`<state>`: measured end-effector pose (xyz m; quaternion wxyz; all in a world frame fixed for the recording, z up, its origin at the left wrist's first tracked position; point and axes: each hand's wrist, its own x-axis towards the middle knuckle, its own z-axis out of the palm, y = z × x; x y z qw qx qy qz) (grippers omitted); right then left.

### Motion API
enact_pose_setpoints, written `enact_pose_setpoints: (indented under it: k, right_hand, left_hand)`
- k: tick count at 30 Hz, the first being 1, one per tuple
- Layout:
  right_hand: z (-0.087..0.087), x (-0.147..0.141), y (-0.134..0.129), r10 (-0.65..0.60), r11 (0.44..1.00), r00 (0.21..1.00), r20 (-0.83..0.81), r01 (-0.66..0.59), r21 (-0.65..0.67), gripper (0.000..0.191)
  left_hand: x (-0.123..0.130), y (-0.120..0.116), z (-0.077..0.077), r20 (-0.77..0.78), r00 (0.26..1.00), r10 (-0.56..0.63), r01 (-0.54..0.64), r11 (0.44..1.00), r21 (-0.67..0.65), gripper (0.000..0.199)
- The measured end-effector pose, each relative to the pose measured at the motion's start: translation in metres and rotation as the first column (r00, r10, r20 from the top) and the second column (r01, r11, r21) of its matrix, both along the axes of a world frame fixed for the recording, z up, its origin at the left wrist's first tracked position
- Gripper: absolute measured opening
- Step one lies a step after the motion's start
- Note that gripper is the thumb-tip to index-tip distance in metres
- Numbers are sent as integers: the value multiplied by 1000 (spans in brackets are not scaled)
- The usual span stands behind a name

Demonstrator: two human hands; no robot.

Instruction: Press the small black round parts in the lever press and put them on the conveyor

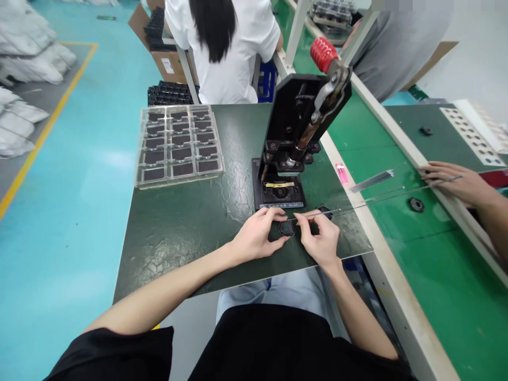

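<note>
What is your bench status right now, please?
Left hand gripping black disc. Right hand pinching thin wire at it. Second disc beside right hand. Hand press just ahead, not blocking.

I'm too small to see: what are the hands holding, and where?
The right hand pinches a thin metal rod near its end with thumb and fingertips. The left hand seems to hold a small round black part by its edge.

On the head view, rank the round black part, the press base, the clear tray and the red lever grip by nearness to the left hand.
1. Round black part: just right of the left hand.
2. Press base: straight ahead.
3. Clear tray: ahead, leftward.
4. Red lever grip: farthest, atop the press.
</note>
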<state>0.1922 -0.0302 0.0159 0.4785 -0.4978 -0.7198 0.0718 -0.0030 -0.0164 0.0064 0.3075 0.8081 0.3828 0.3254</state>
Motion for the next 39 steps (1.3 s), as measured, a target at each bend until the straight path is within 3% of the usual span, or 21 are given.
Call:
enact_pose_setpoints:
  k: [9,18,29,39]
  right_hand:
    - [4,-3,5,35,998,994,106,-40,52,26]
    - [4,-7,11,135,985,982,135,-148,93,29]
    - [2,0,7,26,996,995,94,-33,79,24]
    - [0,-1,8,60,996,993,106,-66,52,25]
  left_hand:
    - [1,0,-2,29,1000,-4,3,1000,25,41]
    - [1,0,-5,9,1000,4,-4,1000,-11,50]
    - [1,-1,-1,-2,1000,1,-2,999,-43,45]
    - [1,-1,-1,0,1000,4,-4,1000,-4,49]
